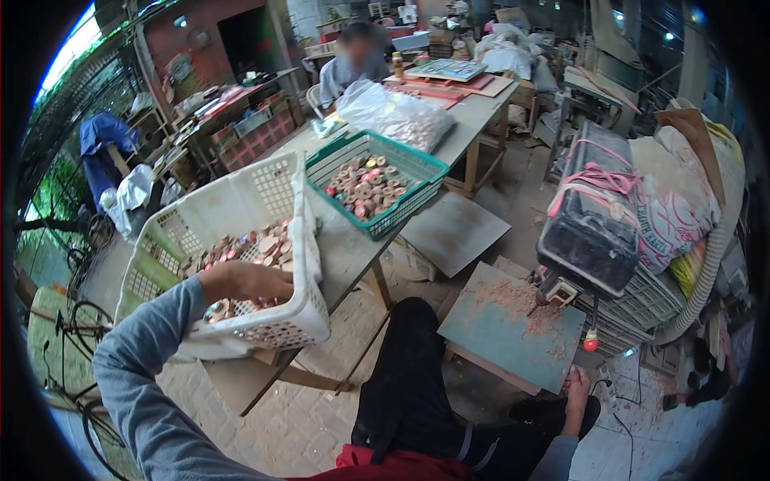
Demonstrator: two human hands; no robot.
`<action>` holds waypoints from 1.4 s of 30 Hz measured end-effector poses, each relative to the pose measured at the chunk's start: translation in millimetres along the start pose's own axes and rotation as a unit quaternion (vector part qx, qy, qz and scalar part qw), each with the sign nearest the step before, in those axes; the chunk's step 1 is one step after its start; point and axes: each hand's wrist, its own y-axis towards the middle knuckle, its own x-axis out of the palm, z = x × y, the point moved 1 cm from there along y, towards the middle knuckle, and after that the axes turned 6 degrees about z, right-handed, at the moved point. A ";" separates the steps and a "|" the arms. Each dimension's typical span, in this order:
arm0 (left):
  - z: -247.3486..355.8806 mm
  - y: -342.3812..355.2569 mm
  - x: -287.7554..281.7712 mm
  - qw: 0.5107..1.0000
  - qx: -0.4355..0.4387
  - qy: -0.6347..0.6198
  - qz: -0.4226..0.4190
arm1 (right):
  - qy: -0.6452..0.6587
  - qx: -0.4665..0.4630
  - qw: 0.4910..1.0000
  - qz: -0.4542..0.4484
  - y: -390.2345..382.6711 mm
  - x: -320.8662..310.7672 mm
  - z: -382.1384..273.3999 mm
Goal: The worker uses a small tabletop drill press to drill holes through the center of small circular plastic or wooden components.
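Note:
My left hand reaches down into a large white plastic basket, over a heap of small round wooden pieces, some with coloured faces. Its fingertips are hidden among the pieces and under the hand, so a hold cannot be made out. My right hand is closed, fingers curled, beside the near right corner of a blue-grey work board. Whatever those fingers hold is too small or hidden to name. Wood shavings lie across the board, below a small drill-like machine head.
A green basket of similar round pieces stands on the long table, by a clear plastic bag. Across the table sits a person. A black motor housing overhangs the board; a red-ended lever hangs beside it.

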 end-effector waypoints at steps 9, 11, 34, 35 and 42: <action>-21.5 14.1 5.2 0.996 0.084 0.010 0.025 | -0.035 0.009 0.999 0.004 -2.2 2.8 -1.2; -7.8 6.8 2.6 0.998 0.045 0.040 0.016 | -0.042 0.009 0.999 0.000 -2.1 5.5 -4.5; -67.3 66.2 -3.0 0.911 0.371 0.163 -0.080 | -0.097 -0.047 0.994 0.009 5.4 8.2 9.4; -71.3 72.1 -2.8 0.922 0.326 0.190 -0.087 | -0.103 -0.068 0.992 0.012 8.3 6.6 13.3; -15.3 27.6 -4.3 0.980 0.119 0.156 -0.035 | -0.092 -0.062 0.994 -0.011 -6.4 5.8 -11.6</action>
